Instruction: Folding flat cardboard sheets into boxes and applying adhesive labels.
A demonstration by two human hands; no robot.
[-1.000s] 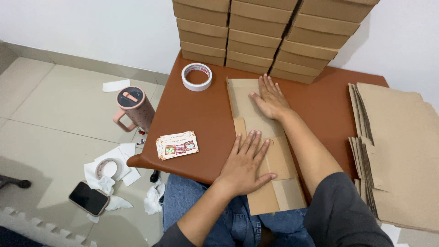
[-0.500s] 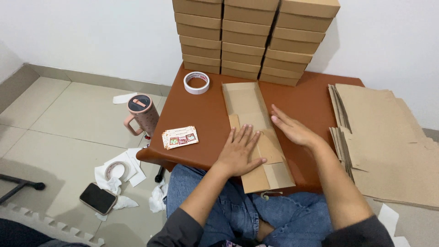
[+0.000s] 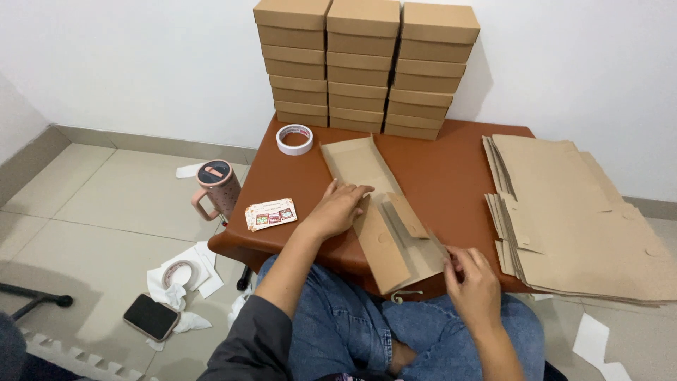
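A flat brown cardboard box blank (image 3: 367, 190) lies lengthwise on the brown table (image 3: 451, 169). My left hand (image 3: 337, 209) presses flat on the blank's left side, fingers spread. My right hand (image 3: 471, 282) is at the blank's near right edge, over my lap, with fingers pinching the edge of a side flap. One narrow flap (image 3: 407, 215) stands slightly raised between my hands.
Three stacks of folded brown boxes (image 3: 363, 67) stand at the table's back against the wall. A pile of flat blanks (image 3: 578, 212) covers the right side. A tape roll (image 3: 294, 139) and a printed card (image 3: 271, 214) lie left. On the floor: pink tumbler (image 3: 216, 187), phone (image 3: 151, 317), paper scraps.
My right hand has drawn back from the far end of the blank to its near right edge. My left hand slid slightly forward, and the view tilted up.
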